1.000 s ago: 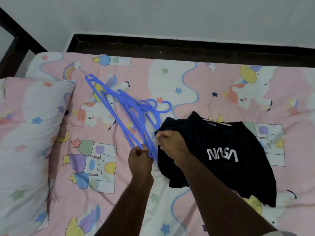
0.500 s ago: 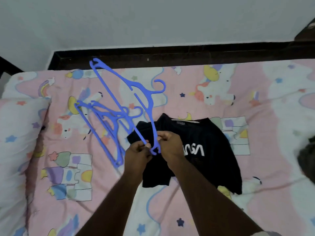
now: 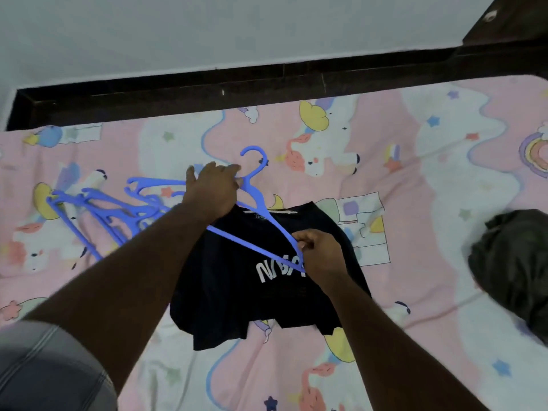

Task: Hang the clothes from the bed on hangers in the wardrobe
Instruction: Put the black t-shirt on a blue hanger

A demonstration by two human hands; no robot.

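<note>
A black NASA T-shirt (image 3: 237, 295) lies flat in the middle of the bed. Above it I hold one blue plastic hanger (image 3: 261, 207). My left hand (image 3: 212, 189) grips the hanger near its neck, just below the hook. My right hand (image 3: 321, 255) pinches the hanger's right end over the shirt's white lettering. Several more blue hangers (image 3: 118, 215) lie in a heap on the sheet to the left. A dark crumpled garment (image 3: 516, 262) lies at the right edge.
The bed has a pink and white unicorn-print sheet (image 3: 415, 179). A dark wooden bed frame (image 3: 237, 84) runs along the far side against a pale wall. A dark wooden corner (image 3: 510, 22) shows at the top right.
The hanger has come away from the heap and now hangs over the shirt. My left hand slid up to its neck, my right hand moved out to its right end. The view shifted right.
</note>
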